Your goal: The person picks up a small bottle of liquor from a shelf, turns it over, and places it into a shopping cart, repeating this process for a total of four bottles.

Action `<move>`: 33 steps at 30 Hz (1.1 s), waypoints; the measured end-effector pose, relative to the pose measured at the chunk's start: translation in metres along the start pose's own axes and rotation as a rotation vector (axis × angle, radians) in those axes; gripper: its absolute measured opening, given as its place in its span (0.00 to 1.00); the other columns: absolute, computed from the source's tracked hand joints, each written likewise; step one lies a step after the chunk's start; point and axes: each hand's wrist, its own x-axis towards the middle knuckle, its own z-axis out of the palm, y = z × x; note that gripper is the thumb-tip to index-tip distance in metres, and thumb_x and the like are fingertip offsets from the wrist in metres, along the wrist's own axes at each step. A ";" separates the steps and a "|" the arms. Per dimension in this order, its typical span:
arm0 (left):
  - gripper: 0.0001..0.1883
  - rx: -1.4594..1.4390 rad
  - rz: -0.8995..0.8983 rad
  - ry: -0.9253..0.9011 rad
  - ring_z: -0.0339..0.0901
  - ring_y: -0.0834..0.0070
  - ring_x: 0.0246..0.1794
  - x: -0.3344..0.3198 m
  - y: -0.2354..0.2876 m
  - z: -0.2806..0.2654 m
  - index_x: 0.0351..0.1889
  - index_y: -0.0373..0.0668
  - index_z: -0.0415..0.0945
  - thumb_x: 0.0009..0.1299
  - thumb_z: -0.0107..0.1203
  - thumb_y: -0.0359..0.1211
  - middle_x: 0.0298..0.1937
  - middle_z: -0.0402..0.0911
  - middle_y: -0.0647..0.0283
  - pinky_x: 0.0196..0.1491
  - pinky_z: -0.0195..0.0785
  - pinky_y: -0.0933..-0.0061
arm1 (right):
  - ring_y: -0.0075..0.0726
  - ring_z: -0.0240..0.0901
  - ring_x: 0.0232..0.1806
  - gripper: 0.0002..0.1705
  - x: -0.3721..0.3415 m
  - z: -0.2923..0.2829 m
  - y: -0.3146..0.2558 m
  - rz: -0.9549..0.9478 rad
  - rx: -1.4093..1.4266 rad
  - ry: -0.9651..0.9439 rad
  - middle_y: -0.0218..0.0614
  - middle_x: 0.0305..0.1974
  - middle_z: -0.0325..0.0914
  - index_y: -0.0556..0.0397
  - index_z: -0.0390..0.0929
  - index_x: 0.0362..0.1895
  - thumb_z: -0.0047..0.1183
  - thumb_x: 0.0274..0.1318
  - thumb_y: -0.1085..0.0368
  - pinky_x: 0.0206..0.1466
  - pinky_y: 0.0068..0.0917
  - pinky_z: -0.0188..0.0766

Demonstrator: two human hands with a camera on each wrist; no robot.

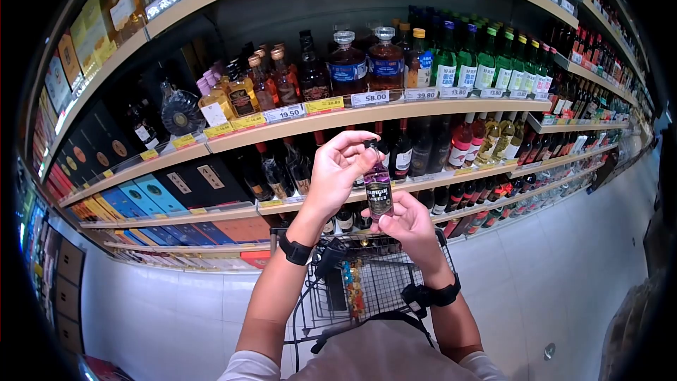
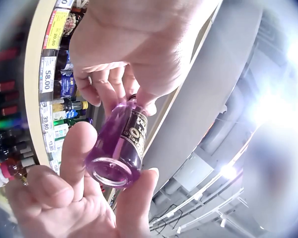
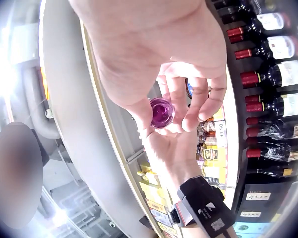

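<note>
A small purple liqueur bottle (image 1: 379, 192) with a dark label is held up in front of the shelves, its label facing me in the head view. My left hand (image 1: 340, 169) pinches it by the dark cap and neck. Lower down, my right hand (image 1: 407, 224) grips the base between thumb and fingers. The left wrist view looks along the bottle (image 2: 120, 144) from its round glass bottom, with right thumb and forefinger on either side. From the right wrist, only the purple base (image 3: 162, 113) shows; the rest of the bottle is hidden.
A wire shopping cart (image 1: 381, 279) stands right below my hands, with colourful packets (image 1: 352, 288) inside. Ahead, the upper shelf (image 1: 423, 108) carries spirits and green bottles (image 1: 486, 63) above price tags. Wine bottles (image 1: 462, 142) and boxed bottles (image 1: 151, 194) fill lower shelves.
</note>
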 end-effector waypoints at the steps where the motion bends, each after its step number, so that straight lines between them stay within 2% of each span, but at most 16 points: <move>1: 0.19 -0.013 -0.004 0.011 0.81 0.77 0.43 0.000 -0.001 0.002 0.53 0.35 0.74 0.67 0.64 0.32 0.40 0.82 0.62 0.48 0.75 0.75 | 0.24 0.75 0.39 0.19 0.000 -0.002 0.000 -0.005 0.012 -0.015 0.43 0.46 0.79 0.62 0.67 0.55 0.54 0.62 0.70 0.47 0.24 0.74; 7: 0.16 0.066 -0.027 0.061 0.79 0.82 0.38 0.003 -0.010 0.011 0.51 0.35 0.74 0.67 0.63 0.27 0.35 0.81 0.66 0.45 0.74 0.80 | 0.26 0.74 0.39 0.22 -0.003 -0.014 -0.001 0.007 -0.002 -0.080 0.44 0.46 0.79 0.64 0.66 0.59 0.47 0.69 0.60 0.46 0.24 0.73; 10: 0.13 0.061 -0.023 0.091 0.76 0.89 0.30 0.004 -0.010 0.024 0.47 0.35 0.74 0.66 0.64 0.26 0.32 0.81 0.68 0.35 0.71 0.87 | 0.30 0.75 0.38 0.25 -0.008 -0.016 -0.007 0.065 0.082 -0.121 0.46 0.46 0.78 0.66 0.65 0.61 0.44 0.70 0.58 0.46 0.26 0.72; 13: 0.12 0.049 -0.028 0.099 0.76 0.88 0.33 0.005 -0.011 0.037 0.45 0.36 0.74 0.67 0.63 0.27 0.34 0.80 0.68 0.38 0.71 0.86 | 0.31 0.75 0.39 0.27 -0.013 -0.022 -0.012 0.080 0.146 -0.152 0.47 0.47 0.77 0.68 0.63 0.62 0.42 0.71 0.57 0.46 0.26 0.71; 16: 0.12 0.046 -0.004 0.100 0.76 0.87 0.36 0.009 -0.020 0.059 0.45 0.37 0.74 0.68 0.63 0.29 0.36 0.79 0.68 0.41 0.71 0.85 | 0.33 0.74 0.41 0.27 -0.018 -0.044 -0.016 0.050 0.253 -0.228 0.49 0.49 0.75 0.65 0.64 0.61 0.42 0.72 0.53 0.49 0.30 0.72; 20: 0.11 0.061 -0.001 0.092 0.76 0.86 0.36 0.016 -0.034 0.083 0.45 0.37 0.75 0.67 0.63 0.29 0.37 0.80 0.68 0.42 0.71 0.85 | 0.39 0.74 0.41 0.33 -0.028 -0.061 -0.026 0.085 0.342 -0.228 0.50 0.45 0.75 0.69 0.63 0.62 0.47 0.67 0.50 0.48 0.32 0.70; 24: 0.11 0.084 -0.029 0.076 0.76 0.87 0.36 0.021 -0.042 0.102 0.44 0.37 0.76 0.67 0.63 0.29 0.37 0.80 0.68 0.42 0.71 0.85 | 0.41 0.74 0.40 0.34 -0.034 -0.093 -0.024 0.040 0.324 -0.218 0.53 0.46 0.75 0.68 0.62 0.62 0.52 0.64 0.52 0.47 0.33 0.71; 25: 0.11 0.090 -0.027 0.070 0.75 0.87 0.36 0.023 -0.043 0.106 0.45 0.37 0.77 0.67 0.64 0.29 0.36 0.79 0.69 0.41 0.70 0.85 | 0.36 0.75 0.38 0.28 -0.035 -0.096 -0.031 0.062 0.339 -0.162 0.51 0.45 0.77 0.66 0.65 0.57 0.57 0.61 0.59 0.45 0.30 0.72; 29: 0.10 0.170 -0.042 0.038 0.76 0.85 0.36 0.026 -0.059 0.117 0.46 0.37 0.78 0.69 0.60 0.27 0.37 0.80 0.68 0.42 0.70 0.82 | 0.28 0.76 0.37 0.17 -0.041 -0.120 -0.026 -0.007 0.136 0.031 0.44 0.44 0.79 0.59 0.68 0.47 0.58 0.55 0.73 0.43 0.25 0.73; 32: 0.10 0.157 -0.043 0.028 0.79 0.82 0.38 0.030 -0.065 0.128 0.48 0.36 0.79 0.70 0.58 0.27 0.39 0.82 0.65 0.43 0.71 0.81 | 0.26 0.77 0.40 0.20 -0.046 -0.131 -0.025 -0.088 0.013 0.062 0.40 0.43 0.78 0.61 0.65 0.53 0.56 0.59 0.73 0.43 0.24 0.75; 33: 0.10 0.108 -0.035 0.041 0.79 0.82 0.38 0.032 -0.066 0.132 0.49 0.36 0.79 0.71 0.58 0.27 0.39 0.82 0.65 0.43 0.71 0.80 | 0.26 0.76 0.40 0.20 -0.047 -0.135 -0.028 -0.064 0.067 0.061 0.39 0.43 0.77 0.61 0.64 0.54 0.55 0.59 0.73 0.43 0.24 0.75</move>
